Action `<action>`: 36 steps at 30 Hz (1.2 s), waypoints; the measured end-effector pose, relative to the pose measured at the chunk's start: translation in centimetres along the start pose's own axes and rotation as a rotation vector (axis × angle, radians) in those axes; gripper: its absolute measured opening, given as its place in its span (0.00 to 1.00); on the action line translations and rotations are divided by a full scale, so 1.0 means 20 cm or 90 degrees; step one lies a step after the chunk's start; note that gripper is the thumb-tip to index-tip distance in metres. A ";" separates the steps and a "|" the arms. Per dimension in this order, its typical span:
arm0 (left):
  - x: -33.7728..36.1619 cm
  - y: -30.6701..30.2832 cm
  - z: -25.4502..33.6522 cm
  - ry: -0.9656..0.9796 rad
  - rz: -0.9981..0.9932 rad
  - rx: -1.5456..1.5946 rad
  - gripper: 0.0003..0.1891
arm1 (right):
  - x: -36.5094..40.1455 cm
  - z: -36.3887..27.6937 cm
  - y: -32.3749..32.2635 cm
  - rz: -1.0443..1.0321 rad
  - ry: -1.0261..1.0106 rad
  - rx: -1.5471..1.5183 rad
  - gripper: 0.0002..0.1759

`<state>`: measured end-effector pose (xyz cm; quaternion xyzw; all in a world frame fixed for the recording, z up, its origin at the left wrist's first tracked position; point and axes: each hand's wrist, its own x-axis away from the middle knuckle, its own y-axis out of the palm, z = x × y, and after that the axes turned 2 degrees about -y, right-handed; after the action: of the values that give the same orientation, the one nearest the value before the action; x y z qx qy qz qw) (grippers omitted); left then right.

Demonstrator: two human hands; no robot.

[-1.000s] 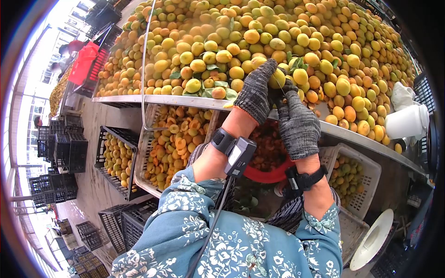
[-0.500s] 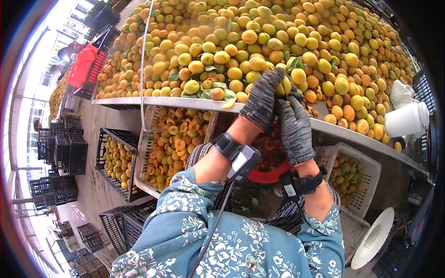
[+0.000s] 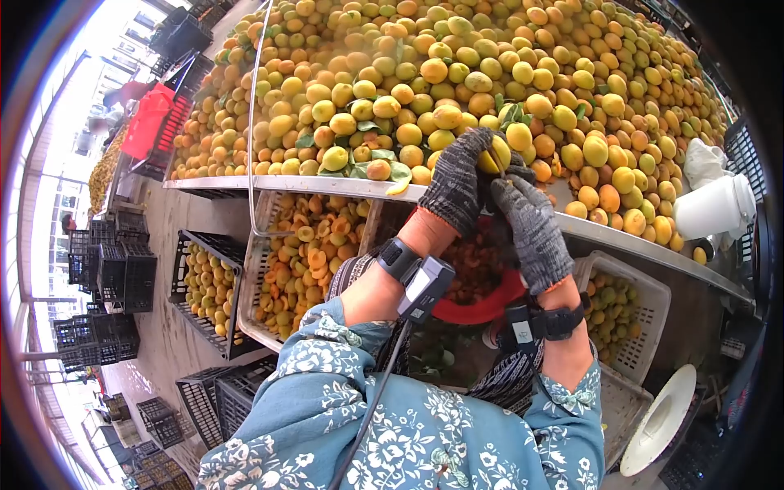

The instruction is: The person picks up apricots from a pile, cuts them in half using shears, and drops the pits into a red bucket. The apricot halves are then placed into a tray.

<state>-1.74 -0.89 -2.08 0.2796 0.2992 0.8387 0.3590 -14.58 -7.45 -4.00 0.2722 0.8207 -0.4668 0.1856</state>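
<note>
My left hand (image 3: 459, 181), in a grey knit glove, has its fingers wrapped round a yellow-green apricot (image 3: 495, 155) above the front edge of the fruit table (image 3: 343, 185). Just right of it, my right hand (image 3: 529, 224), gloved too, is closed with its fingertips at the lower side of that fruit. Something thin and dark shows between those fingertips, too small to name for certain. Beneath both hands stands a red basin (image 3: 482, 309) with orange pieces inside. A heap of apricots (image 3: 457, 65) covers the table beyond.
A crate of split apricots (image 3: 310, 261) stands below the table at left, beside a black crate (image 3: 208, 290). At right are a pale crate (image 3: 653, 298), a white container (image 3: 714, 208) and a pale round hat-like object (image 3: 660, 420). A thin metal rod (image 3: 252, 122) rises at left.
My right hand has shifted slightly down and right, its wrist turning a little. My left hand still holds the apricot, which shows more of its side.
</note>
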 end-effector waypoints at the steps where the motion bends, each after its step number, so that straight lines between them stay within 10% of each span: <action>1: -0.05 -0.03 0.02 -0.028 -0.019 0.026 0.11 | -0.02 0.01 -0.01 0.011 -0.097 0.151 0.13; 2: -0.09 -0.07 0.04 -0.055 -0.038 0.053 0.11 | -0.03 0.01 -0.06 0.012 -0.101 0.149 0.13; 4: -0.06 -0.06 0.13 -0.028 -0.037 0.042 0.14 | -0.09 -0.07 -0.23 -0.052 0.659 -0.595 0.08; 10: 0.05 0.02 0.03 -0.155 -0.120 -0.066 0.15 | -0.14 -0.05 -0.18 0.247 0.412 -0.450 0.15; 21: 0.07 0.04 -0.06 -0.141 -0.141 -0.056 0.14 | -0.13 -0.09 -0.09 0.192 0.271 -0.213 0.12; 23: 0.06 0.00 -0.12 0.115 -0.173 -0.342 0.13 | -0.13 -0.10 -0.05 0.222 0.265 -0.148 0.11; 26: 0.03 -0.01 -0.15 0.105 -0.176 -0.241 0.16 | -0.14 -0.09 -0.02 0.280 0.235 -0.074 0.11; 36: 0.10 0.02 0.04 -0.073 -0.221 0.008 0.14 | -0.10 -0.02 -0.18 0.362 0.533 -0.889 0.16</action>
<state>-2.56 0.54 -0.81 0.2736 0.3273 0.7447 0.5132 -15.19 -9.08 -0.28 0.4405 0.8213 0.3477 0.1026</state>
